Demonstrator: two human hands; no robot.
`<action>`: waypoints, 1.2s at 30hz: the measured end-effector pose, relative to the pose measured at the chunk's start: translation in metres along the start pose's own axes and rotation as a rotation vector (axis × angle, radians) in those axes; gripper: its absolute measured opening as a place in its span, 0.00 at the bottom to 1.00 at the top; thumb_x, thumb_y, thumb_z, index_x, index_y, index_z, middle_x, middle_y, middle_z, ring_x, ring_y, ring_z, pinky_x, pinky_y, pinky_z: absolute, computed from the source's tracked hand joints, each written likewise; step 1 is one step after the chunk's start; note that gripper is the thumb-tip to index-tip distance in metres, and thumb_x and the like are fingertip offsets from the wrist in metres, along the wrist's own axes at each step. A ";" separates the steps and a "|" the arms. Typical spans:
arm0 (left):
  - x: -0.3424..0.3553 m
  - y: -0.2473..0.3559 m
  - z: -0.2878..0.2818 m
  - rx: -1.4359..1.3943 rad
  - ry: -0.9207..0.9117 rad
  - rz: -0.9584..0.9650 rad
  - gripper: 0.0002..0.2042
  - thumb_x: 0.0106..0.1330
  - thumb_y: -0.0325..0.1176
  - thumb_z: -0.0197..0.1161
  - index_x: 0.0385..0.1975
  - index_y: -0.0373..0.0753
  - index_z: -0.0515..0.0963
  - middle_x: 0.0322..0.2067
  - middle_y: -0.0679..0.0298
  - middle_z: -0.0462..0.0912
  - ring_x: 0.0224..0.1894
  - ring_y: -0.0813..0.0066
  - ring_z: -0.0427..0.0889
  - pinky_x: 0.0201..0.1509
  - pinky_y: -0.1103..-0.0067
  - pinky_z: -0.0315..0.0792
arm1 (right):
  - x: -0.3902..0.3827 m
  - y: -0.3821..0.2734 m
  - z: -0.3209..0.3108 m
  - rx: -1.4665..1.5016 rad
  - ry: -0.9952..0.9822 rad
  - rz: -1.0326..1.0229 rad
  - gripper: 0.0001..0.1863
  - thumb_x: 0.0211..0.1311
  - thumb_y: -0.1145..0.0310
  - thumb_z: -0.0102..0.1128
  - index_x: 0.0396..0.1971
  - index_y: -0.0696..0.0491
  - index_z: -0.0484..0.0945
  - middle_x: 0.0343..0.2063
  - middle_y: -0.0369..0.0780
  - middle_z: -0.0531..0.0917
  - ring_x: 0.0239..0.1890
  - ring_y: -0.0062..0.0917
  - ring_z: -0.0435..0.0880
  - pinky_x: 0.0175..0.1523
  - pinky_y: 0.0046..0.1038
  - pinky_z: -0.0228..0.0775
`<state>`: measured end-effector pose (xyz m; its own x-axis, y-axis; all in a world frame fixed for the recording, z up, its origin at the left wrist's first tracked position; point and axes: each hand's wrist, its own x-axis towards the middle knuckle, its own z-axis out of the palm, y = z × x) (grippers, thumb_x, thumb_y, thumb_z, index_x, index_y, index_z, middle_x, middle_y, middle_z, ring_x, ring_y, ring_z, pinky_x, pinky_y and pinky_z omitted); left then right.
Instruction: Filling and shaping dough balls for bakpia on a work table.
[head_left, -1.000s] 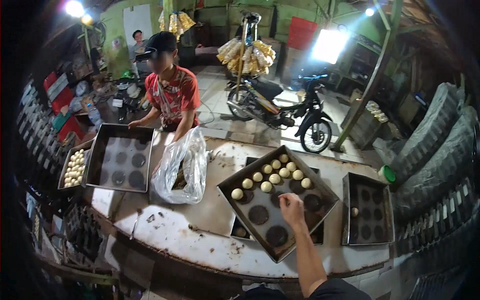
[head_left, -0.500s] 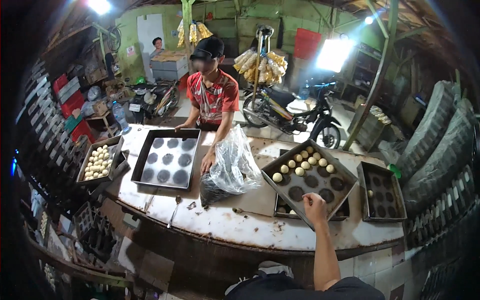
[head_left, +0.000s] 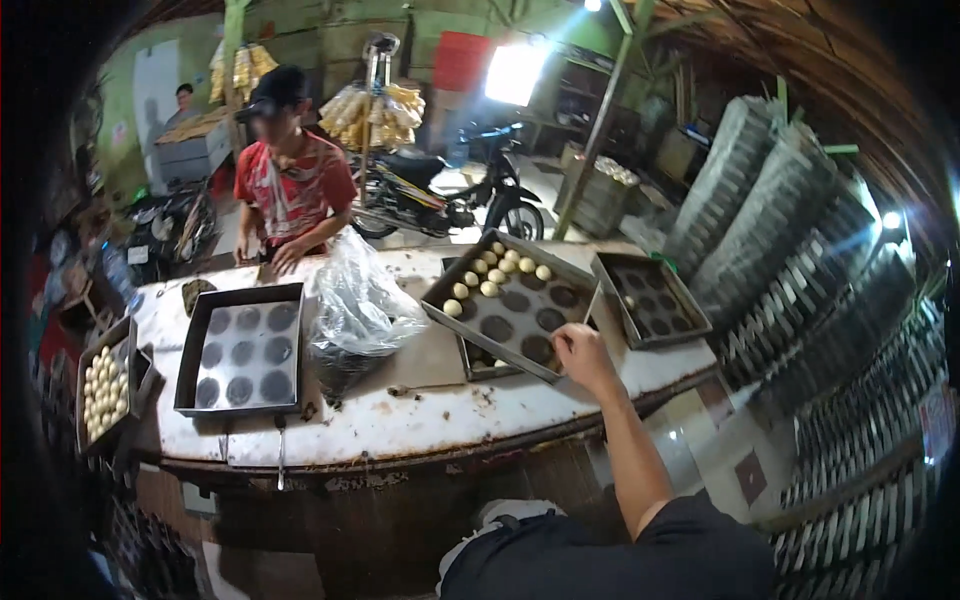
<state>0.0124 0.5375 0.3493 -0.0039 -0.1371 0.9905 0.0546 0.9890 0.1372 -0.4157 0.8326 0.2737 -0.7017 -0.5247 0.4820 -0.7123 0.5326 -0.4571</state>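
My right hand [head_left: 584, 355] is closed, thumb and fingers together, at the near-right rim of a tilted metal tray [head_left: 459, 323]; whether it holds anything is hidden. Pale dough balls [head_left: 489, 288] fill the far part of this tray, and dark round marks show in the rest. The tray rests over another tray [head_left: 478, 363]. Just left is a clear plastic bag [head_left: 360, 300] with dark contents at its base. My left hand is not in view.
Trays stand left [head_left: 185, 370] and right [head_left: 690, 335] on the white table [head_left: 400, 435], with a tray of dough balls [head_left: 84, 390] at far left. A co-worker [head_left: 295, 180] stands across; another person [head_left: 183, 100] is farther back. A motorbike [head_left: 450, 200] and wrapped stacks [head_left: 750, 220] stand beyond.
My right hand has moved from over the middle of the tray toward its near edge. The co-worker's hands have left the tray and bag and are behind them. The view has shifted.
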 end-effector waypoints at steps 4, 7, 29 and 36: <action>0.021 0.001 0.013 0.018 -0.049 0.083 0.23 0.78 0.44 0.43 0.52 0.26 0.73 0.45 0.44 0.80 0.51 0.52 0.81 0.60 0.61 0.77 | -0.013 0.015 -0.010 0.043 0.039 0.098 0.07 0.65 0.72 0.59 0.37 0.59 0.84 0.37 0.50 0.86 0.44 0.46 0.85 0.49 0.41 0.77; 0.034 0.005 0.023 0.078 -0.093 0.141 0.22 0.78 0.43 0.43 0.51 0.26 0.73 0.44 0.44 0.81 0.50 0.52 0.82 0.59 0.61 0.78 | -0.038 0.039 -0.012 0.037 0.003 0.186 0.08 0.64 0.73 0.60 0.38 0.60 0.84 0.38 0.50 0.87 0.44 0.45 0.86 0.50 0.41 0.77; -0.157 -0.138 0.348 0.613 -1.329 -0.452 0.20 0.76 0.41 0.55 0.65 0.44 0.73 0.67 0.55 0.72 0.72 0.56 0.65 0.75 0.56 0.48 | 0.079 0.044 0.162 0.829 -0.670 -0.199 0.09 0.63 0.73 0.61 0.40 0.60 0.83 0.36 0.48 0.85 0.40 0.44 0.84 0.48 0.39 0.76; -0.202 -0.004 0.270 0.425 -0.824 -0.946 0.15 0.67 0.25 0.60 0.54 0.40 0.79 0.57 0.50 0.78 0.60 0.52 0.72 0.67 0.62 0.63 | 0.060 -0.016 0.293 0.545 -0.752 -0.288 0.08 0.62 0.73 0.58 0.37 0.60 0.82 0.37 0.51 0.83 0.44 0.48 0.84 0.51 0.42 0.77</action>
<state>-0.2568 0.5756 0.1496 -0.4769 -0.8548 0.2044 -0.6187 0.4917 0.6127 -0.4516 0.5982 0.0910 -0.1914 -0.9750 0.1125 -0.6356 0.0358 -0.7712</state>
